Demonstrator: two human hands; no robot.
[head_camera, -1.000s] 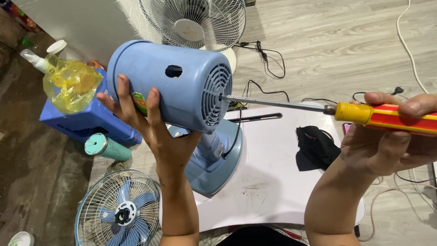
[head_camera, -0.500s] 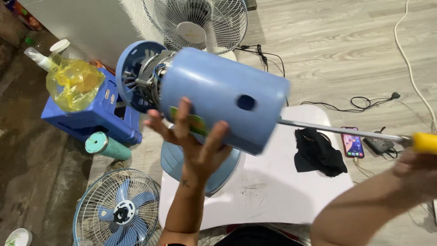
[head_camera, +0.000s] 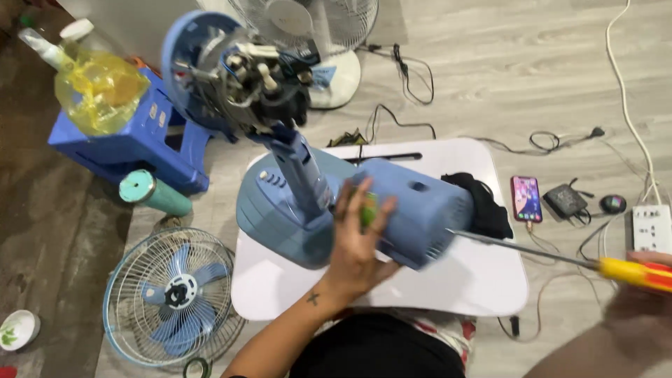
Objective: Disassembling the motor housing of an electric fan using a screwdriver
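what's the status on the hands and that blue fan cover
Left hand grips blue motor cover, off the fan. Right hand holds yellow-handled screwdriver. Motor exposed. Black cloth lies beside cover.

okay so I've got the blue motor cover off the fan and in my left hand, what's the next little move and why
Probably set the blue motor cover down on a bare part of the white table. Your left hand is full, the fan motor stands exposed, and your right hand has the screwdriver.

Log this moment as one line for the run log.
left hand: holds blue motor cover | right hand: holds screwdriver, tip at cover | fan body: motor exposed, on white table
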